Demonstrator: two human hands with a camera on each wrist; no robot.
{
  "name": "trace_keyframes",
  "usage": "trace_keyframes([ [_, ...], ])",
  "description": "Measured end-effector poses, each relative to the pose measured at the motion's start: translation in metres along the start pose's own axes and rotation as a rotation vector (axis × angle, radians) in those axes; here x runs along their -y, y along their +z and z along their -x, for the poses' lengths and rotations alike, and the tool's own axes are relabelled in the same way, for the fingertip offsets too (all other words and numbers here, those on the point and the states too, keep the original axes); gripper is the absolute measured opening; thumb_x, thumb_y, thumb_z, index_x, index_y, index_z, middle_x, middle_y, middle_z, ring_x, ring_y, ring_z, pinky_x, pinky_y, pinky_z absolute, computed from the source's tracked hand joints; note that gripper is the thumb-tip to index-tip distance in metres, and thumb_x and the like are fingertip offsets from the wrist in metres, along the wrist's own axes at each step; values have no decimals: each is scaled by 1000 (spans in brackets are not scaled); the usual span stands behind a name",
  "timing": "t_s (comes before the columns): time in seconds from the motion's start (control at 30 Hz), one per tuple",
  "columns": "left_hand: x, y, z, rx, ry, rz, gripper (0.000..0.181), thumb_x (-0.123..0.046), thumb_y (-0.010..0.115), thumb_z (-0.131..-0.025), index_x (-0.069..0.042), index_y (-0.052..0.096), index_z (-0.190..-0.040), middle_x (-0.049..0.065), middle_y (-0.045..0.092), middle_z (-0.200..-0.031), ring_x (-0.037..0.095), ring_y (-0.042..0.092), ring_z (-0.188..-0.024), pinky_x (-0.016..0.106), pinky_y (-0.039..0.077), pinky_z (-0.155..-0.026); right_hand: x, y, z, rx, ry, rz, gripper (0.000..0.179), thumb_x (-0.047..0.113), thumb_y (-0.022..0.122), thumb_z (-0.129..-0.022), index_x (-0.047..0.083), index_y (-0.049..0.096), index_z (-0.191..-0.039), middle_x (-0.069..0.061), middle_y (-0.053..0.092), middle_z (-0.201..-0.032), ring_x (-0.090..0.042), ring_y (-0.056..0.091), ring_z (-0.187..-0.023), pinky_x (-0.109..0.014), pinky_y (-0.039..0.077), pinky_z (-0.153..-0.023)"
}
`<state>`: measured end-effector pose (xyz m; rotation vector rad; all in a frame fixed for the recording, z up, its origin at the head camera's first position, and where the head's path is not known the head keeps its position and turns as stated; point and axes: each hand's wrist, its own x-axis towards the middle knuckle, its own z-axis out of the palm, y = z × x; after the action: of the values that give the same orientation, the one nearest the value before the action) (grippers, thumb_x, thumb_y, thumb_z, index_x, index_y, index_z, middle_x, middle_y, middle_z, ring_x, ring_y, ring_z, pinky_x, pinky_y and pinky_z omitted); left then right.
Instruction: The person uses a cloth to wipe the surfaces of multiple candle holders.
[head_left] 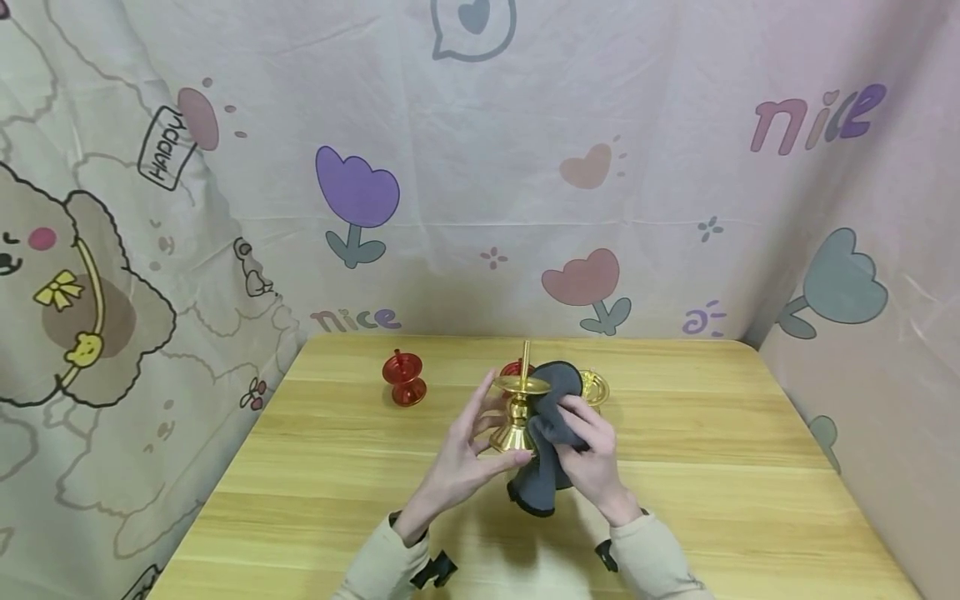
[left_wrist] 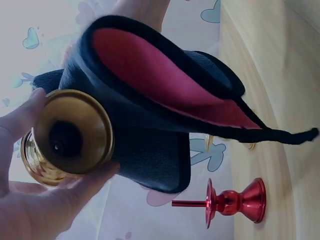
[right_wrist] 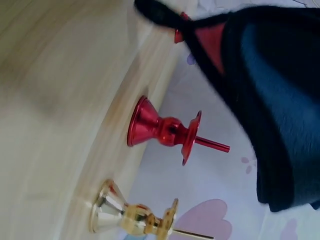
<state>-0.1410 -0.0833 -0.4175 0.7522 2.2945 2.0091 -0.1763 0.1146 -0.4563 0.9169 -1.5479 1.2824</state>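
My left hand (head_left: pixel 463 454) holds a gold candlestick (head_left: pixel 516 417) upright above the table, thumb at its base and fingers behind it. The left wrist view shows the hollow underside of that candlestick (left_wrist: pixel 80 132). In my right hand (head_left: pixel 594 450) a dark grey cloth (head_left: pixel 551 475) with black edging is bunched and lies against the candlestick's right side. A pink-red reverse side of the cloth (left_wrist: pixel 150 65) shows in the left wrist view. The right wrist view catches the cloth (right_wrist: pixel 285 100) but not the fingers.
A red candlestick (head_left: pixel 406 379) stands at the table's back left. Another red candlestick (right_wrist: pixel 170 131) stands behind my hands, partly hidden in the head view, with a second gold candlestick (head_left: pixel 595 387) to its right. A patterned curtain (head_left: pixel 480 167) hangs behind the wooden table (head_left: pixel 712 467).
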Motion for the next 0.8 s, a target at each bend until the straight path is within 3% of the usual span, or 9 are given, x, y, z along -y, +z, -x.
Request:
trace_keyframes([
  [0.07,0,-1,0,23,-4,1,101,-11,77,-89,-30,11,-163,25,50,-148,41,59,-127,47,53,-104,0,-1,0,-15,73,-64,10,-4,73,-87,-11,74,-95,-24,68,-97,-14,67,-97,-17,53,-90],
  [0.17,1,-1,0,55,-7,14,97,-12,73,-92,-30,9,-163,24,49,-151,39,55,-134,55,45,-110,1,-2,2,-29,137,-92,15,-12,75,-79,-10,74,-94,-22,70,-99,-8,67,-104,-16,52,-93],
  [0.3,2,-1,-1,56,-11,30,104,-13,80,-86,-35,12,-162,17,46,-153,36,52,-134,55,48,-108,1,-2,2,-7,54,2,15,4,71,-91,-11,74,-95,-24,69,-97,-14,68,-98,-15,52,-93],
  [0.4,2,0,-1,26,5,36,108,-10,84,-82,-36,15,-161,18,45,-148,34,52,-129,42,55,-101,1,0,1,8,-45,76,28,14,64,-98,-12,73,-96,-26,66,-94,-22,66,-91,-16,52,-92],
  [0.47,1,-1,-1,12,24,37,107,-8,83,-82,-33,16,-162,20,48,-142,35,54,-125,35,57,-97,1,0,1,6,-66,86,30,14,62,-99,-13,73,-96,-27,66,-93,-23,65,-91,-16,52,-93],
  [0.53,1,-1,0,13,36,36,106,-7,82,-83,-30,15,-162,23,53,-137,37,57,-122,32,57,-97,1,0,0,-1,-30,43,25,10,65,-97,-13,72,-96,-26,66,-94,-19,66,-93,-17,52,-92],
  [0.63,0,-2,0,46,37,38,103,-7,77,-88,-29,10,-163,27,54,-140,41,59,-124,38,55,-101,1,-1,0,-28,83,-42,10,-5,72,-86,-12,73,-92,-20,71,-99,-11,68,-101,-17,52,-93],
  [0.7,0,-2,0,74,16,52,101,-9,74,-91,-33,7,-163,26,51,-146,41,57,-129,43,52,-106,2,-2,1,-42,148,-82,15,-14,75,-77,-11,74,-91,-16,73,-102,-7,68,-105,-16,52,-94],
  [0.8,0,-1,0,99,-10,66,102,-11,74,-91,-38,6,-162,22,43,-155,39,51,-136,46,51,-107,2,-2,1,-41,149,-65,15,-14,76,-77,-9,74,-91,-18,72,-100,-7,68,-104,-16,52,-93],
])
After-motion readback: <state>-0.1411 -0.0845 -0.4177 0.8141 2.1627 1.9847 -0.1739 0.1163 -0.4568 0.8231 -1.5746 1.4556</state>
